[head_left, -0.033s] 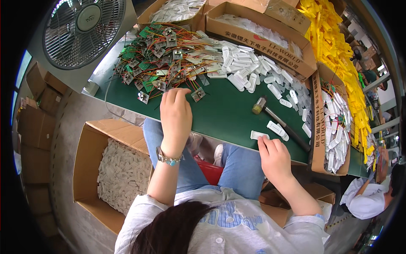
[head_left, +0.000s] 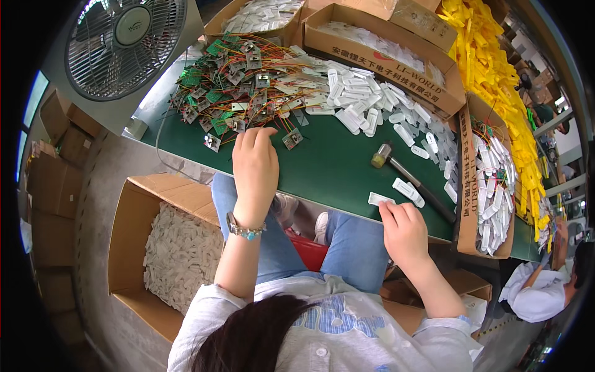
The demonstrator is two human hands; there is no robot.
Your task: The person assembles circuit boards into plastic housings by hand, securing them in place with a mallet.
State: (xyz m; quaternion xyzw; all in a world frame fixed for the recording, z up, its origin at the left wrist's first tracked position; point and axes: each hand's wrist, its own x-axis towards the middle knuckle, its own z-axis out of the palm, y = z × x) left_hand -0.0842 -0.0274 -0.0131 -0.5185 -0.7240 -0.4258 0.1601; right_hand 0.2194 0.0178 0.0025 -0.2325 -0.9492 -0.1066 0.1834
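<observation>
My left hand [head_left: 255, 164] is over the table's front edge beside a heap of small circuit boards with red, yellow and black wires [head_left: 229, 87]. Its fingers are bent and close together; whatever they may hold is hidden beneath them. Single boards lie to either side, one board [head_left: 212, 142] on the left and another board [head_left: 292, 139] on the right. With thumb and fingers closed, my right hand [head_left: 404, 232] grips the end of a white plastic casing piece [head_left: 380, 199] at the table edge. Right beside that, a longer white casing [head_left: 408, 191] lies on the green tabletop [head_left: 328, 167].
A hammer [head_left: 406, 173] lies right of centre. Behind it spreads a pile of white casings [head_left: 359, 99]. Cardboard boxes [head_left: 396, 77] line the back, and another box [head_left: 466, 180] stands right. A fan [head_left: 127, 49] occupies the far left; an open carton [head_left: 127, 235] sits below.
</observation>
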